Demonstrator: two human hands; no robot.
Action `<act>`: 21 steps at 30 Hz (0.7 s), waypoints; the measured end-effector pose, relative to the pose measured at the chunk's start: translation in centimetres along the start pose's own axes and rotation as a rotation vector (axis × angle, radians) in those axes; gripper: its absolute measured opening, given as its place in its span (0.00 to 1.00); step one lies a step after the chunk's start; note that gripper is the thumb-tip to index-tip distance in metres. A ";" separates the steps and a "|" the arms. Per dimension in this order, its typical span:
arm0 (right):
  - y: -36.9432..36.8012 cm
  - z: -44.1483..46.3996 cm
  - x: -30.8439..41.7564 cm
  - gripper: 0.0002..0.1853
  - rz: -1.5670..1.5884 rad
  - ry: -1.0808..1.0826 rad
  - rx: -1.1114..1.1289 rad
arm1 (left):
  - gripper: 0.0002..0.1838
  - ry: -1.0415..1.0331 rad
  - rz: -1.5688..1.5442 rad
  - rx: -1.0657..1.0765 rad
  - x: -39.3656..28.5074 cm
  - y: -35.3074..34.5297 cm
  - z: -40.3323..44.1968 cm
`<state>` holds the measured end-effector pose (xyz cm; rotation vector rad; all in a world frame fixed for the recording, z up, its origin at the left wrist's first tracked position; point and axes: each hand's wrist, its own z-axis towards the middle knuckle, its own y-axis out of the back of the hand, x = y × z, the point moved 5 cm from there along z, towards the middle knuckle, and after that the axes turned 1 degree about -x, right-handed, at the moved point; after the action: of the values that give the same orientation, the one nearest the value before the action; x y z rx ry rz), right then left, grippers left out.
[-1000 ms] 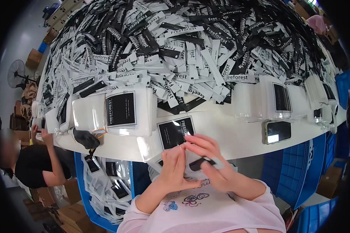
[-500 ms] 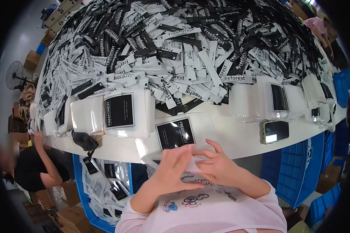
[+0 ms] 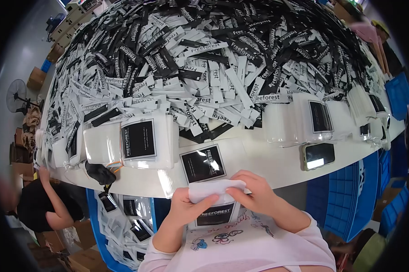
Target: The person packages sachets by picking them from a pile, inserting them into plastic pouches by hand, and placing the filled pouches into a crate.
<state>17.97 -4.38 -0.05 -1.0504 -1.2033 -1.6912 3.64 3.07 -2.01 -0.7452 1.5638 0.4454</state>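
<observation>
A clear plastic bag [image 3: 215, 214] with a black FREEFOREST label hangs in front of my shirt. My left hand [image 3: 184, 206] pinches the left side of its whitish upper edge, thumb in front. On the right side of that edge my right hand [image 3: 255, 192] is closed, its thumb pressing near the middle. Whether the bag's mouth is parted I cannot tell. Just beyond my hands another labelled bag [image 3: 203, 164] lies flat at the table edge. Further back spreads a big heap of black and white Freeforest sachets [image 3: 204, 68].
Stacked bags [image 3: 104, 146] stand left and more bags [image 3: 288, 122] right. A phone [image 3: 318, 156] lies on the right, a dark object [image 3: 100, 174] at the left edge. A blue bin [image 3: 94, 226] holds labelled bags below. Co-workers stand left [image 3: 55, 199] and far right [image 3: 370, 34].
My hands have turned and lowered slightly, with the thumbs now in front of the whitish upper edge. The black label of the held bag has come into view below them.
</observation>
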 end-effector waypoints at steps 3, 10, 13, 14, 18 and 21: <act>-0.6 -0.2 -0.8 0.06 -0.021 -0.010 -0.022 | 0.08 -0.020 0.082 -0.081 0.3 0.1 -0.2; -2.7 1.2 0.1 0.11 -0.104 0.227 -0.015 | 0.11 -0.095 0.139 -0.019 0.3 3.9 -2.7; -1.2 3.4 0.8 0.10 -0.300 0.422 -0.074 | 0.14 -0.261 0.165 -0.162 -2.3 7.4 -5.4; 0.6 4.5 -0.2 0.10 -0.367 0.384 -0.132 | 0.15 -0.253 0.254 -0.359 -2.7 9.7 -7.7; 6.8 9.0 -4.6 0.14 -0.972 0.259 -0.391 | 0.22 0.279 0.824 -0.439 -1.3 18.1 -15.4; 8.2 10.4 -7.0 0.16 -0.952 0.343 -0.238 | 0.32 0.356 1.120 -0.469 0.6 19.3 -17.3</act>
<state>29.75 4.65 -1.89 -0.2386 -1.3821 -2.6513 -22.20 5.06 -2.86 -0.2060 2.1625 1.6043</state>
